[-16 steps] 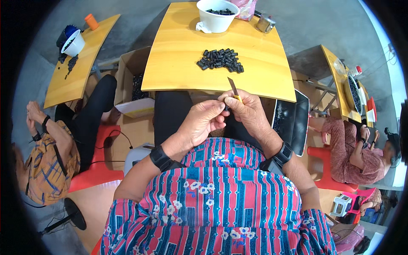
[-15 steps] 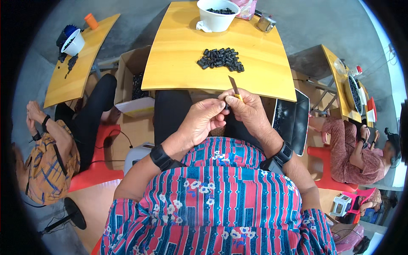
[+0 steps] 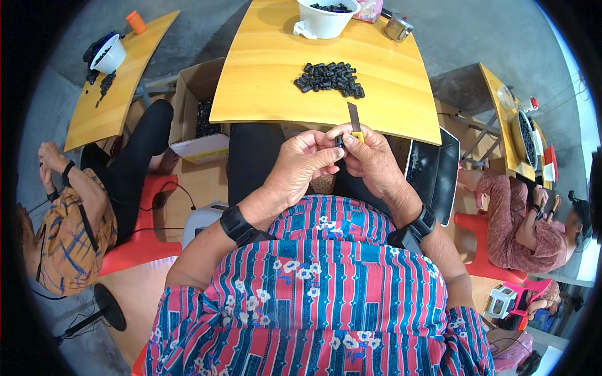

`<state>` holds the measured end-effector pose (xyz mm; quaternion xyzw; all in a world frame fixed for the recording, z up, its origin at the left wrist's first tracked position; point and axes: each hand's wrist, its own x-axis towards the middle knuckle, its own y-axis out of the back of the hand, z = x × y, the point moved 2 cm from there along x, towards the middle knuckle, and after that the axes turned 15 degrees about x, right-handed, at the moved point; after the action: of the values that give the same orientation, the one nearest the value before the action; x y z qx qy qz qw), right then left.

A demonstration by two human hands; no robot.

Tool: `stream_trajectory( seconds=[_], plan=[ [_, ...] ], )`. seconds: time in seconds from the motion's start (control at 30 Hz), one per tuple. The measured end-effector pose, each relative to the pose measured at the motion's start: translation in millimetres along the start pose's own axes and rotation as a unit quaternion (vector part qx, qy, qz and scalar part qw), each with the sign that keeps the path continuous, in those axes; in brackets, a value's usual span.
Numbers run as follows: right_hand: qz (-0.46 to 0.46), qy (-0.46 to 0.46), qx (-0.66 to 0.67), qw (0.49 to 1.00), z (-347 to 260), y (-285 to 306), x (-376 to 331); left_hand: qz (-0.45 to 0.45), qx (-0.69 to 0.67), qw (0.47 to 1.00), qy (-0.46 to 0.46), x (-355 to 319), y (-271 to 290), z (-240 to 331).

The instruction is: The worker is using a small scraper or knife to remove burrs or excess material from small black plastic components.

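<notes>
R hand (image 3: 371,158) closed on a small knife (image 3: 355,123) w/ yellow handle, blade sticks up past the near edge of the yellow table (image 3: 276,75). L hand (image 3: 302,168) fingers curled together, pinching a small black part (image 3: 339,141) betw thumb + fingertips, touching the R hand's fingers. Both hands held over the lap, just in front of table's near edge, not resting on it. Black bands on both wrists, L wristband (image 3: 237,224) and R wristband (image 3: 421,224). Person wears striped red/blue floral shirt (image 3: 326,294).

On table: pile of small black pieces (image 3: 330,78) right of centre, nearer the near edge than the far one, well apart from the hands. White bowl (image 3: 326,16) at far edge holds more black pieces, crumpled white bit touching its left side. Small metal tin (image 3: 399,27) near far right corner, pinkish pack (image 3: 369,9) betw bowl and tin, cut off by frame top.

Left of table on floor: open cardboard box (image 3: 197,109) w/ dark pieces inside. Right of table: black tray (image 3: 433,172) tilted, just beside the R forearm.

Far left: 2nd yellow table (image 3: 116,106) w/ white bowl (image 3: 108,55), orange cup (image 3: 136,22) at its far corner, black bits spread beside the bowl. Another person in patterned orange top (image 3: 63,238) sits there on red stool (image 3: 141,241). Far right: 3rd person in pink patterned clothes (image 3: 514,219), on red stool, by another yellow table (image 3: 501,119) w/ a dark tray on it
</notes>
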<state>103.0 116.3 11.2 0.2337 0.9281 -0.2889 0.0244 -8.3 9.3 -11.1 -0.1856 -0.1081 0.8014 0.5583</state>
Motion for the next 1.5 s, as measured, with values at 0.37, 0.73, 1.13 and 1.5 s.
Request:
stream_trajectory(
  seconds=[0.37, 0.73, 1.13, 1.5],
  plan=[
    [-0.006, -0.026, 0.050, 0.998, -4.0, 0.3, -10.0, 0.008, -0.038, 0.999, -0.003, -1.8, -8.0, -6.9],
    [0.075, 0.059, -0.146, 0.985, -0.1, 1.3, -4.7, -0.020, -0.097, 0.994, 0.044, -1.1, -15.8, -15.8],
    [0.290, 0.138, -0.380, 0.867, -26.3, 94.4, 54.7, -0.013, -0.189, 0.966, 0.177, 7.6, 26.3, -62.2],
    [0.234, 0.215, -0.498, 0.807, -32.1, 101.2, 70.2, 0.014, -0.193, 0.967, 0.167, -2.1, 22.1, -50.7]
  ],
)
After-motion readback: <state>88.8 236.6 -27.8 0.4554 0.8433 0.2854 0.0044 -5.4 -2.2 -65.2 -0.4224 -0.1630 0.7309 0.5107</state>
